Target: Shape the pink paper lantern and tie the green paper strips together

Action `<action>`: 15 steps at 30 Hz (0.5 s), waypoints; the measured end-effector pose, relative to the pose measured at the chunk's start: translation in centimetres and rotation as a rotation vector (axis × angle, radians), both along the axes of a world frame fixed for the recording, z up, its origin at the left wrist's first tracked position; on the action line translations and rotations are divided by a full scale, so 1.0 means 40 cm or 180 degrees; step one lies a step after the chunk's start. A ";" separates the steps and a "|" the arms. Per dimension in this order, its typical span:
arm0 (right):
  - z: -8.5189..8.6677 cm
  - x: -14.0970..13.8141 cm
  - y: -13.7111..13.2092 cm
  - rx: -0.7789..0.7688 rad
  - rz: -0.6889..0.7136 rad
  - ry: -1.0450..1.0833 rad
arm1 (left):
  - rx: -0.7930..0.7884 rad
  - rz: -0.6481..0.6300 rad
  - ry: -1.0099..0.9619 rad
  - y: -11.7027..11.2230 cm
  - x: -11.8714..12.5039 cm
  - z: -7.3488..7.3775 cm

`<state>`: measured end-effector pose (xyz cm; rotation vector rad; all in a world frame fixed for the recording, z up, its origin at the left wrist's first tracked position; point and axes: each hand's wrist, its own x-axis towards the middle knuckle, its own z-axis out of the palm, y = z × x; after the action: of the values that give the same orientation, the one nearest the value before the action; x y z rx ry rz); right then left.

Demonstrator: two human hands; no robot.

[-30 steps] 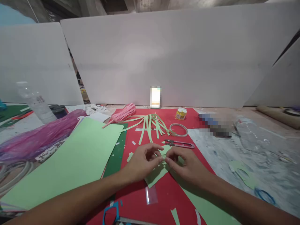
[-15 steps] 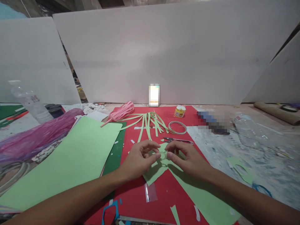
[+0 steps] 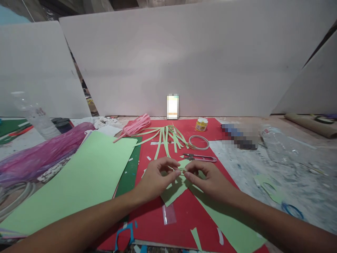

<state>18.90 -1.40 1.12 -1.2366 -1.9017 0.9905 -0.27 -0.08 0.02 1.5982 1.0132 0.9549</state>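
Note:
My left hand [image 3: 155, 179] and my right hand [image 3: 207, 179] meet over a red sheet [image 3: 181, 218], fingertips pinched together on a small light green paper piece [image 3: 175, 191]. The piece lies partly on the red sheet below my fingers. Just beyond my hands lie red-handled snips [image 3: 201, 158] and a bundle of light green paper strips [image 3: 167, 137]. A long green paper offcut [image 3: 231, 228] runs under my right forearm.
A large light green sheet [image 3: 79, 179] lies left over a dark green one [image 3: 130, 175]. A tape ring [image 3: 199, 142], yellow glue jar [image 3: 201, 124], pink strip bundle [image 3: 135, 127], plastic bottles [image 3: 37, 116], purple bag [image 3: 44, 151] and white boards [image 3: 184, 59] surround the work area.
My fingertips have come closer together on the green piece, and it has shifted slightly. The view has tilted a little.

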 end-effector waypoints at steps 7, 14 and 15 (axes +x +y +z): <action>0.002 0.005 0.003 0.0142 0.0026 -0.0034 | 0.0361 0.0025 0.0468 -0.004 0.001 0.016; -0.002 0.005 0.003 0.0098 -0.0011 -0.0069 | 0.0479 0.0047 0.0599 0.003 0.001 0.019; -0.002 0.005 0.003 0.0095 -0.0010 -0.0077 | 0.0480 0.0037 0.0605 0.002 0.001 0.020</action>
<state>19.09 -1.29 1.04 -1.2393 -1.9257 0.9464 -0.24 0.01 0.83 1.8378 1.1021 0.9180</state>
